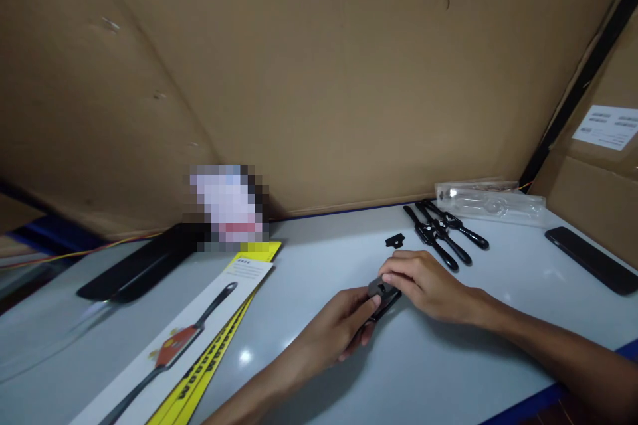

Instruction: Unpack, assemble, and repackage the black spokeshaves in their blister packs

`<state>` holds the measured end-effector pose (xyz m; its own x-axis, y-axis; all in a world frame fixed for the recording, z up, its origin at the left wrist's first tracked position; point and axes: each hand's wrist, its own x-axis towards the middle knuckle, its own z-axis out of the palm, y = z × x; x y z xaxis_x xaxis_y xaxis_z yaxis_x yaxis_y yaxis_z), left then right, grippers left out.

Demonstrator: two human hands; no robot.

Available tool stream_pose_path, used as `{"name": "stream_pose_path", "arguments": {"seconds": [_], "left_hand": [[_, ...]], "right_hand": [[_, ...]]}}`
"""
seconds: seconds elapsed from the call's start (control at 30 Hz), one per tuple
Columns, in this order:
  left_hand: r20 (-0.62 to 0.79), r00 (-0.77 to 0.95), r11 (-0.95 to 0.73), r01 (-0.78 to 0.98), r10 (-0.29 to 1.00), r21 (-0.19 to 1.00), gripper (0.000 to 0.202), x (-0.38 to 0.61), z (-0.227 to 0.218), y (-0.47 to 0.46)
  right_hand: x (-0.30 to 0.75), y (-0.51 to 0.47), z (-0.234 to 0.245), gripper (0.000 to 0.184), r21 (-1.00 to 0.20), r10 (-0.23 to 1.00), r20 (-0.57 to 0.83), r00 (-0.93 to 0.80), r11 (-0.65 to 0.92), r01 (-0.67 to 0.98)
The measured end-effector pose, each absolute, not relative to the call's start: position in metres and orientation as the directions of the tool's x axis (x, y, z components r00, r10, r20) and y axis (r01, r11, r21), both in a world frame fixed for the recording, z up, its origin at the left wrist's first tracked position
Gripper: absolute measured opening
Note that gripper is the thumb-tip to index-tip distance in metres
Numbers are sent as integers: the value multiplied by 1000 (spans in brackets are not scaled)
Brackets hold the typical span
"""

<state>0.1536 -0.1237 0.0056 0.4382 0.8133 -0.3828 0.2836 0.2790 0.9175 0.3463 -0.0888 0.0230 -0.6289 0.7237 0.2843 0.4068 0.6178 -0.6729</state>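
Held in my left hand (349,322) is a small dark grey flat piece (381,287) with a black slot-like mark on its face; the thumb lies on top and the fingers curl underneath. A glossy black edge shows beneath it. My right hand (423,283) pinches the same piece at its far end, with the fingertips closed over it. Just beyond the right hand lies a small black notched plate (395,240). Farther right, several black two-handled spokeshaves (443,232) lie side by side on the pale table (448,372).
Clear plastic packaging (491,202) rests at the back right, with a black phone-like slab (593,259) nearby. On the left are printed cards (199,332), a long black tray-like object (144,265) and a pixelated item (226,206). Cardboard (319,80) walls the back.
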Motion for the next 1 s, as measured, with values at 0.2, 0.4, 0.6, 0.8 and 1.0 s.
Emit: {"name": "stream_pose_path", "arguments": {"seconds": [0.2,0.4,0.6,0.8,1.0], "left_hand": [[-327,402,262,210,855,942,44,156,3,-126],[-353,270,319,163,896,934,54,157,1,-126],[-345,202,318,153,917,936,54,157,2,-127],[-317,246,286,156,916,946,48,158,2,-127],[-252,303,187,227,919,956,39,162,-6,-129]], "right_hand": [[345,-90,18,23,-689,766,387,-513,610,391],[347,-85,21,16,-805,885,367,-286,456,380],[346,-75,6,14,-904,937,215,-276,298,307],[344,-83,10,15,-831,914,295,-278,389,398],[340,-93,9,19,-715,820,375,-432,553,428]]}}
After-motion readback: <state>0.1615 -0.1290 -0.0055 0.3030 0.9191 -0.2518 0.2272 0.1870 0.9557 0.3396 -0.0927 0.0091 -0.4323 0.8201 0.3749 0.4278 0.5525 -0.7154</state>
